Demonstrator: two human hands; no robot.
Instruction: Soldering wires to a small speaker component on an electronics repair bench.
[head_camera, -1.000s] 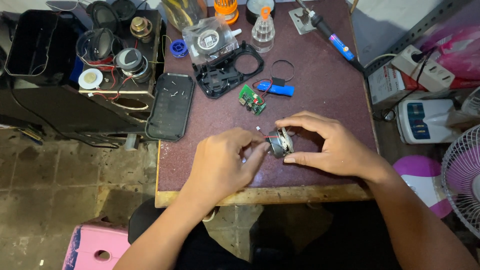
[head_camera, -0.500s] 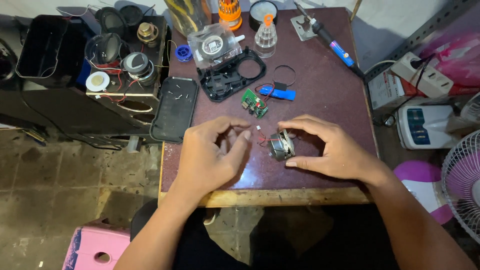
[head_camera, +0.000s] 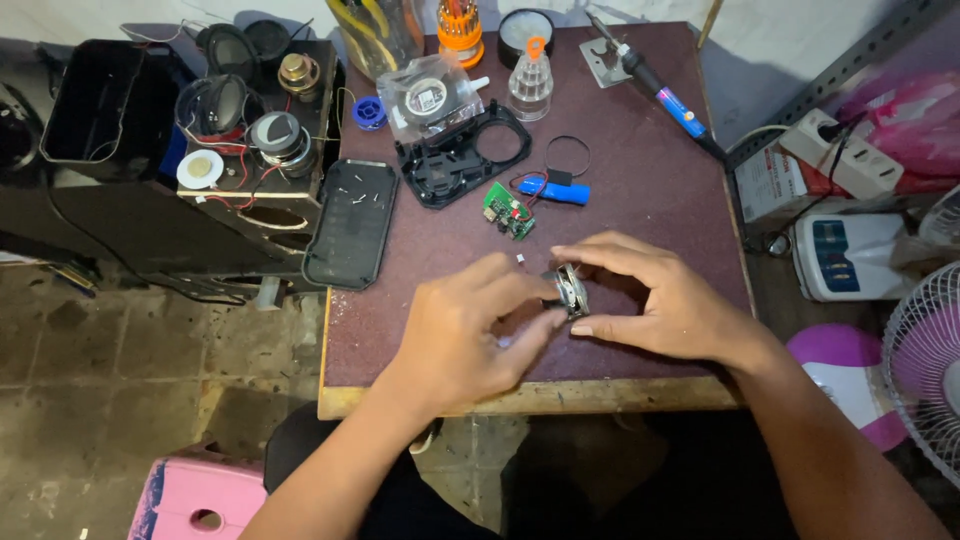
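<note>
The small round metal speaker driver (head_camera: 570, 290) is gripped by both the left hand (head_camera: 465, 335) and right hand (head_camera: 660, 300), apparently by its rim, and should be kept steady just above the dark maroon surface (head_camera: 640, 170).

Bare hands (head_camera: 470, 335), sleeveless forearms

You have two hands over the table: your left hand (head_camera: 455, 335) and your right hand (head_camera: 665, 300), both pinching one small round speaker driver (head_camera: 570, 290). On the maroon table (head_camera: 640, 180) you have one green circuit board (head_camera: 509, 212), one blue battery cell (head_camera: 555, 189), one soldering iron (head_camera: 660, 85), one black speaker frame (head_camera: 462, 155), one black grille panel (head_camera: 352, 222) and one clear dropper bottle (head_camera: 530, 80). To your left, one black speaker cabinet (head_camera: 250, 190) carries about four loose speaker drivers.
</note>
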